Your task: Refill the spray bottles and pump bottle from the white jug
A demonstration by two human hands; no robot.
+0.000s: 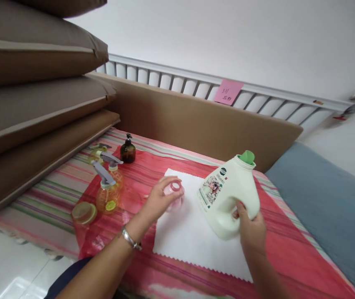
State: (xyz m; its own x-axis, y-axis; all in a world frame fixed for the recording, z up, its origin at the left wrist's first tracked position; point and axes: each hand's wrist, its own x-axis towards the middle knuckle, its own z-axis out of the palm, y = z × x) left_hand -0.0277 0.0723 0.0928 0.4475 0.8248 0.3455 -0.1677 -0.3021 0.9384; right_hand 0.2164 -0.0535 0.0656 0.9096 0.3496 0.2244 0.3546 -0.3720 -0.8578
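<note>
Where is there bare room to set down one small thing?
Bare: the white scalloped cloth, between its near edge and the pale green plastic jug; also the red sheet between the dark brown pump bottle and that cloth. Crowded: the left, with yellow transparent spray bottles and round yellowish container.

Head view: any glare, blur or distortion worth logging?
Head view: glare on the floor tiles, shiny spots on the red sheet; head view: fine print on the pale green jug too soft to read; head view: the radiator runs aslant, so the frame seems tilted.
</note>
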